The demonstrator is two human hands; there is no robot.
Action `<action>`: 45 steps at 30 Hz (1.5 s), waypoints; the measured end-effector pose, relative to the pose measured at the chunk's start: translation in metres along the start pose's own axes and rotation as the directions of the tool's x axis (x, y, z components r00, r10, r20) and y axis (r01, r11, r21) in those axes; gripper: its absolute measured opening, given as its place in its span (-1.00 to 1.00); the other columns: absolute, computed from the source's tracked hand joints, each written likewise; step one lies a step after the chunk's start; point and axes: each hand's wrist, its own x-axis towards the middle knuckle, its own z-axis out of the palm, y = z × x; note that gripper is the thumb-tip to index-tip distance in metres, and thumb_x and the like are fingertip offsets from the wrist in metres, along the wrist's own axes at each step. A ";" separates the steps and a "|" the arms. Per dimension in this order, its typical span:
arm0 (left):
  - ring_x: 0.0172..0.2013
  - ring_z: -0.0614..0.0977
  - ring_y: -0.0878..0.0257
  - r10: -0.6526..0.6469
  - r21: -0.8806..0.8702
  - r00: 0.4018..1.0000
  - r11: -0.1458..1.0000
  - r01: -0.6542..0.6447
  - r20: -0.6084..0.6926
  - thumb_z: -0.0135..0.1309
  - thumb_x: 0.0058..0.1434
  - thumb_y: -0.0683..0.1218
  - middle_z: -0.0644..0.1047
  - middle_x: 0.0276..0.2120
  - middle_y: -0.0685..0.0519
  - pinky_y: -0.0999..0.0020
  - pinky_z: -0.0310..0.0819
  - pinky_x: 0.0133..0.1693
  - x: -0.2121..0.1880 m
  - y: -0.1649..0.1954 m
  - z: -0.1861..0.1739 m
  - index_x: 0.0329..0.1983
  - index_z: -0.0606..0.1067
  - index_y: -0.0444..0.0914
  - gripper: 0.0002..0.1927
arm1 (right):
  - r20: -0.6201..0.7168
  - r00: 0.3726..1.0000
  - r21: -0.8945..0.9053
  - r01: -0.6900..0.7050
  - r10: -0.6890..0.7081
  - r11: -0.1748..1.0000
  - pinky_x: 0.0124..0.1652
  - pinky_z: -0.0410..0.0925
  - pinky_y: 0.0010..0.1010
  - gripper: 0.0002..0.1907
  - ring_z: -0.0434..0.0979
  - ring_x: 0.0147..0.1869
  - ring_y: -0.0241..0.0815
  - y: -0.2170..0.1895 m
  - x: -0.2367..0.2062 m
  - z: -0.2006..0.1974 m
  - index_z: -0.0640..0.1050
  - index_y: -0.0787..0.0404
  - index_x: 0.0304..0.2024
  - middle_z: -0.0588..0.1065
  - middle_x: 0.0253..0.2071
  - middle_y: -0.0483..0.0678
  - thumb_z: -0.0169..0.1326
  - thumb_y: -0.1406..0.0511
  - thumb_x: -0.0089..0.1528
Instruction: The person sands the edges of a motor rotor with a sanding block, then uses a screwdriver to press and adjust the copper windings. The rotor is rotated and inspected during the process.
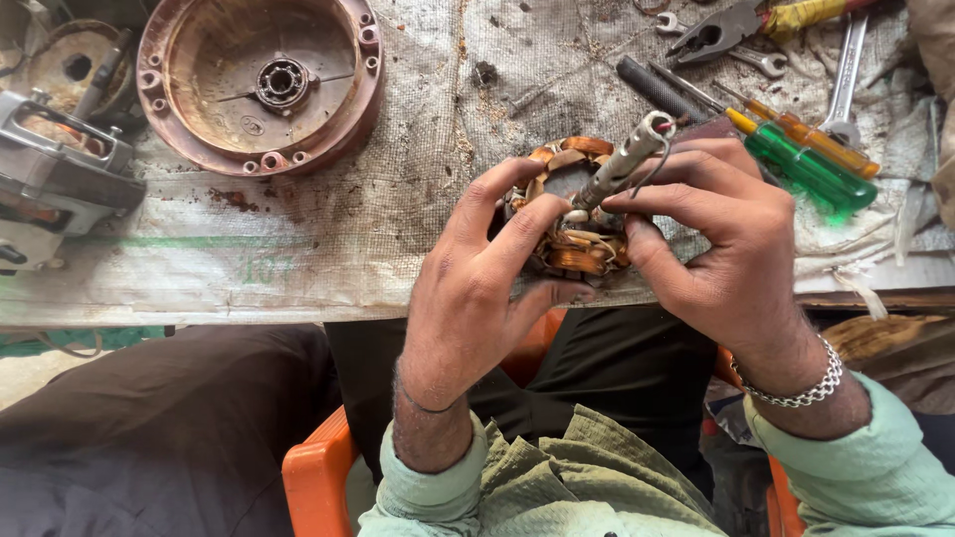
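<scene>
Woven sacking bench cover (328,249) spread under all parts, likely catching dirt and loose bits. Rusty round motor housing (261,85) lies open side up at far left, bearing showing at centre. Green-handled screwdrivers (811,164), spanner (846,80), pliers (721,30) parked far right, within reach. Copper-wound stator (572,224) held at bench edge, above lap. Left hand (477,288) cradles it, fingers curled around winding. Right hand (726,249) fingertips pinched on grey shaft (627,159), tilted toward far right.

Left grip (487,288), right grip (716,239) clenched
</scene>
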 end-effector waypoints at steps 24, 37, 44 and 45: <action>0.17 0.63 -0.09 -0.043 -0.078 0.998 0.996 0.047 0.050 0.46 0.06 -0.05 0.28 0.36 -0.12 0.14 0.67 0.05 -0.001 -0.005 -0.001 0.24 0.32 -0.23 -0.25 | 0.094 0.992 -0.049 0.086 -0.081 0.995 0.23 0.31 -0.15 -0.63 0.47 0.32 0.08 0.003 -0.006 0.003 0.64 0.02 0.05 0.50 0.03 -0.02 0.21 0.38 0.19; 0.28 0.56 -0.14 -0.045 -0.118 0.999 0.992 0.048 0.029 0.42 0.11 -0.06 0.27 0.39 -0.15 0.13 0.61 0.19 0.000 -0.004 -0.004 0.28 0.29 -0.26 -0.25 | 0.074 0.994 0.007 0.077 -0.077 0.997 0.23 0.39 -0.21 -0.73 0.49 0.29 -0.03 0.003 -0.003 0.003 0.61 0.08 0.00 0.52 0.11 -0.01 0.21 0.40 0.25; 0.20 0.60 -0.09 -0.038 -0.117 0.999 0.992 0.036 -0.014 0.17 0.38 -0.06 0.43 0.22 -0.19 0.13 0.55 0.18 0.010 0.001 -0.016 0.11 0.45 -0.38 -0.64 | 0.078 0.993 -0.019 0.089 -0.088 0.996 0.26 0.38 -0.11 -0.68 0.48 0.31 0.07 0.001 -0.005 0.006 0.63 0.15 0.04 0.51 0.11 0.02 0.21 0.41 0.21; 0.17 0.62 -0.06 -0.058 -0.111 0.998 0.992 0.055 -0.029 0.09 0.44 -0.11 0.48 0.18 -0.17 0.13 0.54 0.17 0.013 0.001 -0.018 0.06 0.49 -0.37 -0.75 | 0.080 0.993 -0.020 0.087 -0.086 0.996 0.26 0.37 -0.11 -0.68 0.48 0.30 0.08 0.001 -0.004 0.006 0.63 0.16 0.04 0.51 0.11 0.02 0.21 0.41 0.21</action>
